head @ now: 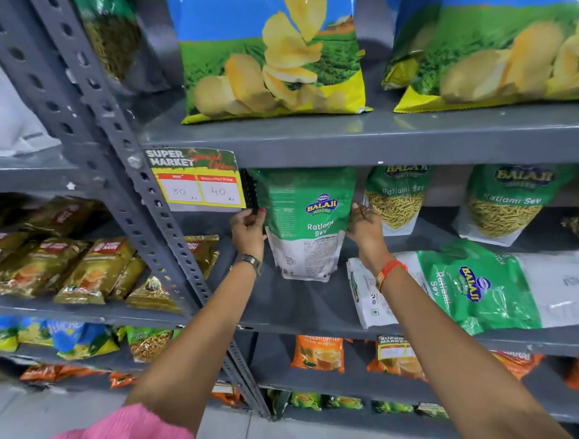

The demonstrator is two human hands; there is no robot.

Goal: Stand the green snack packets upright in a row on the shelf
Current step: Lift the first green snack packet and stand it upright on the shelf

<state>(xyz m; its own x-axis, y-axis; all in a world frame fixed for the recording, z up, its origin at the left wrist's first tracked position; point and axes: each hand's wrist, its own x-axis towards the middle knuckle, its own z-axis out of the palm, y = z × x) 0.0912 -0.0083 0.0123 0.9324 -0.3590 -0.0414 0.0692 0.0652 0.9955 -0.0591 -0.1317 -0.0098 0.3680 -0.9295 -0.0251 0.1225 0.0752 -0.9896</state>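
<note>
A green and white snack packet (pixel 306 223) stands upright at the left end of the grey shelf (pixel 305 305), its back side toward me. My left hand (pixel 248 229) grips its left edge and my right hand (pixel 363 230) grips its right edge. Two more green packets stand upright farther back to the right, one (pixel 395 198) just behind my right hand and another (pixel 505 205) beyond it. A further green packet (pixel 469 288) lies flat on the shelf at the right, under my right wrist.
A slotted grey upright post (pixel 141 194) borders the shelf on the left, with a yellow price tag (pixel 197 180) hanging from the shelf above. Large chip bags (pixel 271 54) stand on the upper shelf. Gold packets (pixel 66 264) fill the left bay; orange packets (pixel 319 353) sit below.
</note>
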